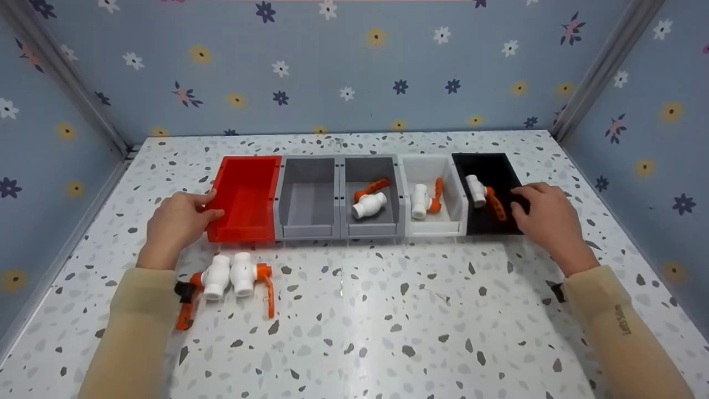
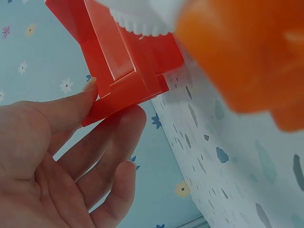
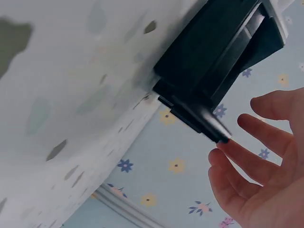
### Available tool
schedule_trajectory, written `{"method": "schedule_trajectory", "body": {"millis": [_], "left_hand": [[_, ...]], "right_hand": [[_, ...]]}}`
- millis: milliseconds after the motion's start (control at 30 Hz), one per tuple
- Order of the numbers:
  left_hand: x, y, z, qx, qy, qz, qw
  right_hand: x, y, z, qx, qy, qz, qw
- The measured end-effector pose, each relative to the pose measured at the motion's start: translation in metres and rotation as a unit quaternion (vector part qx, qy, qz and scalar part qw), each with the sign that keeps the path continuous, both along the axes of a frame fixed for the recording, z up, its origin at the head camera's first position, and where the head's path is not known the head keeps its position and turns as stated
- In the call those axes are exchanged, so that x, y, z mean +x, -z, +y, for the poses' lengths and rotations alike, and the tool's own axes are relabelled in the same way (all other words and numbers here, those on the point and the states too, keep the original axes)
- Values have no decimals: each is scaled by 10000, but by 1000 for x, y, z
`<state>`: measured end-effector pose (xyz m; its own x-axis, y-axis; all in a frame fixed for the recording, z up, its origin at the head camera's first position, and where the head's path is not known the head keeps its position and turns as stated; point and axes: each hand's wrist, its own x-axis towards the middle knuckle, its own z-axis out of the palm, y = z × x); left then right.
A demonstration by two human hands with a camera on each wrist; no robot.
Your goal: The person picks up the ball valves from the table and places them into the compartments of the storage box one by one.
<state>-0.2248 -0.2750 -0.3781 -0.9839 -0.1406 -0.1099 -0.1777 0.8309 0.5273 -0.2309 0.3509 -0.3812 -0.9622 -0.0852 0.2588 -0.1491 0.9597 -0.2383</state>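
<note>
Bins, 5 pcs, set in row on speckled table [image 1: 365, 354]: red bin [image 1: 242, 194], 2 grey bins [image 1: 309, 197], white bin [image 1: 429, 166], black bin [image 1: 479, 162]. Red bin's outer edge pinched btwn thumb & fingers of L hand [image 1: 177, 219]. Black bin's outer edge touched by R hand [image 1: 548, 216], fingers spread. Valves [image 1: 242, 274], white w/ orange handles, 5 pcs: 1 ea. held in grey bin next to white, white bin, black bin; 2 laid nr. red bin's front.

Red bin [image 1: 243, 231]: open-topped, upright on its base, left end of five-bin row [image 1: 307, 233]. Black bin [image 1: 490, 165]: open-topped, upright, right end; orange-handled white valve [image 1: 479, 194] lies inside.
</note>
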Motion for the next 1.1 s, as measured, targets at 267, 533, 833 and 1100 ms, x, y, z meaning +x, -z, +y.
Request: {"method": "schedule_trajectory", "body": {"millis": [267, 533, 833, 1100], "left_hand": [[-3, 3, 2, 114, -4, -161, 9998], [-1, 4, -2, 235, 118, -282, 9993], [0, 5, -7, 458, 121, -327, 9983], [-1, 1, -10, 297, 17, -15, 9996]], "right_hand": [[-4, 5, 14, -54, 238, -455, 9987], [-7, 8, 16, -524, 301, -618, 9963], [-6, 9, 19, -670, 343, -448, 9962], [-10, 9, 20, -767, 328, -562, 9949]]}}
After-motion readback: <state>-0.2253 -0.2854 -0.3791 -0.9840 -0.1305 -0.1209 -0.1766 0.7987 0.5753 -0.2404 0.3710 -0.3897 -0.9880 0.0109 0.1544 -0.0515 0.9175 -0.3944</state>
